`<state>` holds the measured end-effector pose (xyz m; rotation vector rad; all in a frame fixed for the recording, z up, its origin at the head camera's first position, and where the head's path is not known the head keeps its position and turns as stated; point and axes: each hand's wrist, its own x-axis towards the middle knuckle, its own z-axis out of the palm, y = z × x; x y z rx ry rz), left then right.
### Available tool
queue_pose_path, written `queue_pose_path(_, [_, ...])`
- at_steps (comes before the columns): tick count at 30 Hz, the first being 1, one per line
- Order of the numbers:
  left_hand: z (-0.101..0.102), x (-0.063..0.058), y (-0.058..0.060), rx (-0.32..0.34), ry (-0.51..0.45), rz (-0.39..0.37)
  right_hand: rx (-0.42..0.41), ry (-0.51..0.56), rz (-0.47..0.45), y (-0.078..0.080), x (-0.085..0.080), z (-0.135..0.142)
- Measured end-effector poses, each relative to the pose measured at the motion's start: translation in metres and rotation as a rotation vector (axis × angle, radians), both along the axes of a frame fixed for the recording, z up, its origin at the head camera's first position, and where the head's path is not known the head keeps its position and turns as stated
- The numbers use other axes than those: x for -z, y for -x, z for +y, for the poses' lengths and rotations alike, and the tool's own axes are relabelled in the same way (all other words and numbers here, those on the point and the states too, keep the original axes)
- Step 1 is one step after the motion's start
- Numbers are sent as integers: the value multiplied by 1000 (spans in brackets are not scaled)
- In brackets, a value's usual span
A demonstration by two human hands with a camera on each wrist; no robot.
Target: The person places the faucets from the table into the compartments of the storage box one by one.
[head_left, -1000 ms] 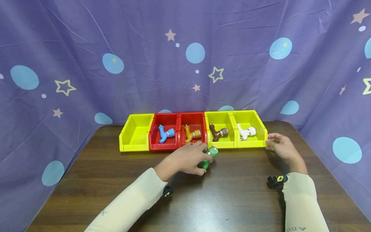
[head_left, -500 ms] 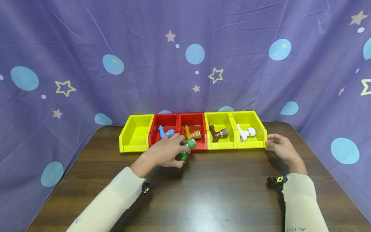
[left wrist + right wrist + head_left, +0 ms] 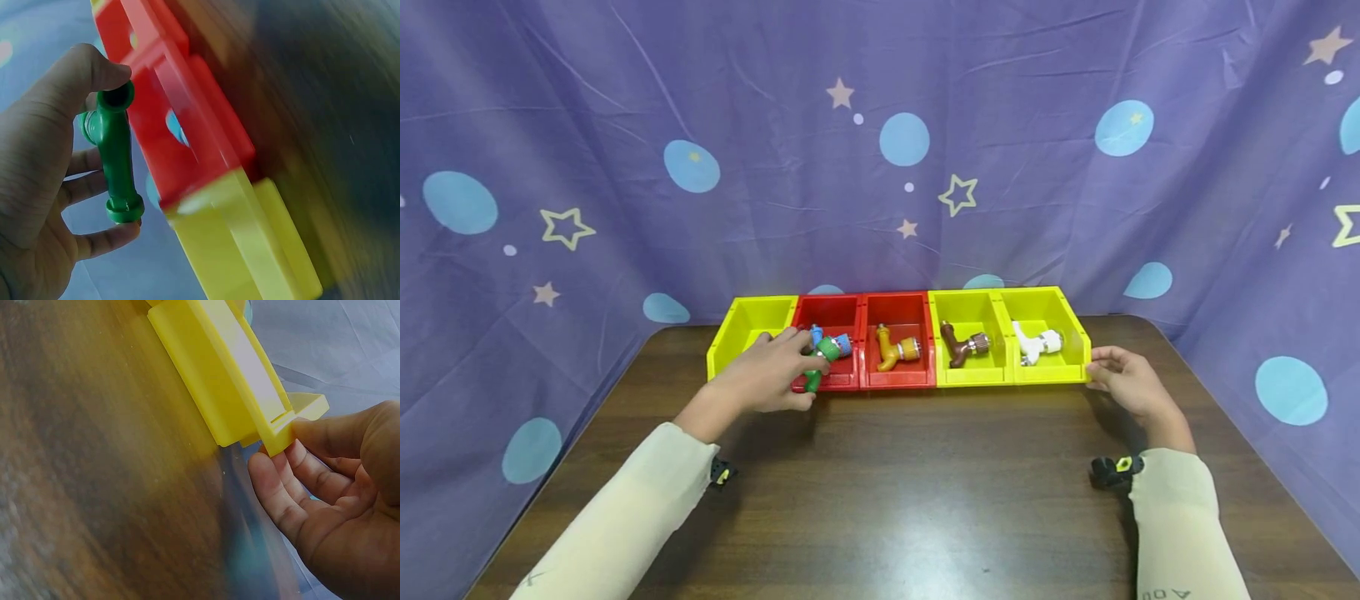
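A green plastic tap (image 3: 117,156) is gripped between the thumb and fingers of my left hand (image 3: 756,375). In the head view the hand is over the front of the leftmost yellow bin (image 3: 724,347), and the tap overlaps the neighbouring red bin (image 3: 838,380). Behind the green tap, a blue tap (image 3: 844,343) in that red bin is partly covered. My right hand (image 3: 1131,387) pinches the front right corner of the rightmost yellow bin (image 3: 1052,372); the right wrist view shows its thumb on the rim. Inside this bin lies a white tap (image 3: 1040,342).
The bins stand side by side near the table's back edge. An orange-yellow tap (image 3: 897,348) lies in the second red bin (image 3: 897,380), a brown tap (image 3: 964,344) in the yellow bin (image 3: 972,376) beside it. A purple patterned curtain (image 3: 760,192) hangs behind the wooden table (image 3: 925,483).
My left hand has carried the green tap leftwards along the front of the bins, from the middle to the left end. The right hand has stayed on the bin's corner.
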<state>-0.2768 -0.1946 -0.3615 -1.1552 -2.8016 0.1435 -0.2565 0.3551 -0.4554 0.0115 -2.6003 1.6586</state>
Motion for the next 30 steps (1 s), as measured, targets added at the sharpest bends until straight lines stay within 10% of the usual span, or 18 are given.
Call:
queue_pose_path(16, [-71,0,31,-177,-60,-47,-2,-2,-13,-1,-1,0])
queue_pose_path(30, [-78,13,52,-243,14,-56,-1,2,4,1,2,2])
